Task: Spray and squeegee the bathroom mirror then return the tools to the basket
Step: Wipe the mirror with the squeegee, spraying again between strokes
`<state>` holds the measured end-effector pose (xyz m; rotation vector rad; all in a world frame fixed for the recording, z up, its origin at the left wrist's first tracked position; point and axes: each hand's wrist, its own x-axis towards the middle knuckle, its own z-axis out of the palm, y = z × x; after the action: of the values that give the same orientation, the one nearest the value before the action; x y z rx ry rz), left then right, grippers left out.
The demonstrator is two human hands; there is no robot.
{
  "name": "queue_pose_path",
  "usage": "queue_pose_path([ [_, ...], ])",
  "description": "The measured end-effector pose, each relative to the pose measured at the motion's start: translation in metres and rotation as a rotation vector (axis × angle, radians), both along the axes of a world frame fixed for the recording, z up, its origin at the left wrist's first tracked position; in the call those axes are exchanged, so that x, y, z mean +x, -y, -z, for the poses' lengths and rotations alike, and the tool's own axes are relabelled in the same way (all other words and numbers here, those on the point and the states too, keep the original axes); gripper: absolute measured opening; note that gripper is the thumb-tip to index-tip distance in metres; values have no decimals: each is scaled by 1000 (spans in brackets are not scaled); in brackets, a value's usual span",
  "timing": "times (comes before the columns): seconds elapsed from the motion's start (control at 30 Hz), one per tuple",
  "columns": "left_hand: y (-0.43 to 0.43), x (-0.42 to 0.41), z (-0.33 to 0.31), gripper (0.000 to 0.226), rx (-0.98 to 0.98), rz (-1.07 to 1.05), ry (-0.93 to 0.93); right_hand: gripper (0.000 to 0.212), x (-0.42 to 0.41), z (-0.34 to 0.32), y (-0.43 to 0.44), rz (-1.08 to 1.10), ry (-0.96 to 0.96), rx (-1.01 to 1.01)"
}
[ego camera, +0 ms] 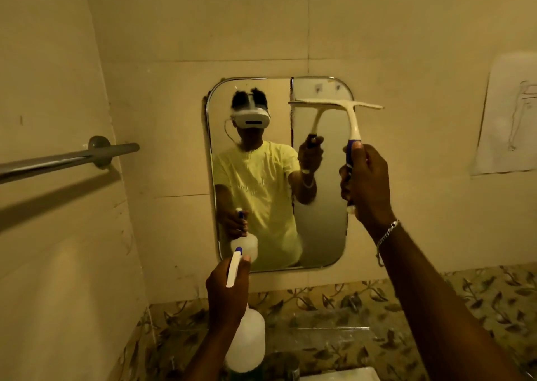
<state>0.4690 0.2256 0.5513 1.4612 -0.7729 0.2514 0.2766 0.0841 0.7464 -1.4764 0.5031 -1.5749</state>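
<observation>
A rounded rectangular mirror (319, 229) hangs on the tiled wall straight ahead. My right hand (367, 183) grips the blue-and-white handle of a white squeegee (353, 119). Its blade lies level against the mirror's upper right part and sticks out past the right edge. My left hand (226, 290) holds a white spray bottle (247, 340) by the neck, low and in front of the mirror's bottom left corner. The bottle's blue-tipped nozzle points up toward the glass. The mirror reflects me and both tools. No basket is in view.
A metal towel bar (66, 159) juts out from the left wall at shoulder height. A sheet of paper with a drawing (508, 119) is stuck on the wall at right. Leaf-patterned tiles (377, 308) run below the mirror, with a metal cup (286, 366) and a white sink rim at the bottom edge.
</observation>
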Motion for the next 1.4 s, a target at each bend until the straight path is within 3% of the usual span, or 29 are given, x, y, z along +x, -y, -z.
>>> queue_pose_path([
  [0.23, 6, -2, -6, 10, -14, 16, 8, 37, 19, -53, 9, 44, -44, -35],
  [0.53, 10, 0, -9, 8, -18, 11, 10, 30, 36, -58, 12, 133, -122, -65],
  [0.63, 12, 4, -6, 9, -27, 21, 4, 33, 32, -8, 5, 120, -147, -68],
  [0.77, 13, 6, -2, 14, -35, 25, -6, 36, 19, 121, -1, 189, -305, -60],
  [0.97, 6, 2, 5, 13, -13, 7, 10, 46, 5, 280, -43, 150, -408, 301],
  [1.1, -2, -1, 10, 16, 3, 14, 16, 57, -1, 327, -47, 112, -474, 466],
  [1.23, -7, 2, 14, 20, 12, 0, -12, 58, 1, 295, -52, 108, -397, 451],
  [1.4, -13, 9, 9, 21, 2, -18, 24, 45, 14, 188, -56, 17, -232, 214],
])
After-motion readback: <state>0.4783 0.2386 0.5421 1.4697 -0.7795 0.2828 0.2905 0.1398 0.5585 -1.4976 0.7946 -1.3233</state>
